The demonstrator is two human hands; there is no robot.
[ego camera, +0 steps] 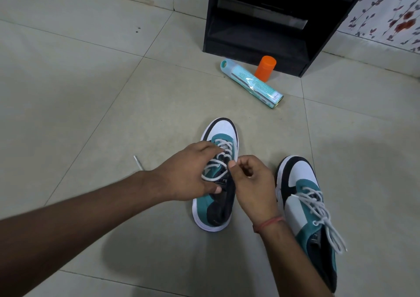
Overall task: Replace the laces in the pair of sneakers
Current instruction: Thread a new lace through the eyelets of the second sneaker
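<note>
Two teal, white and black sneakers stand on the tiled floor (91, 92). The person works on the left sneaker (217, 178), which is between both hands. The left hand (191, 174) rests over the side of this shoe with the fingers curled around it, and a loop of the white lace (223, 153) passes over them. The right hand (252, 178) pinches the same lace between thumb and forefinger, near the upper eyelets.

I think the task is at an early stage. The lace is loose at the top but remains threaded in the lower eyelets. One lace end (138, 161) lies on the floor to the left. The right sneaker (306, 210) stands just beside, fully laced with loose ends, so it seems untouched. I see no new laces anywhere. A spray can (252, 83) lies further away.
</note>
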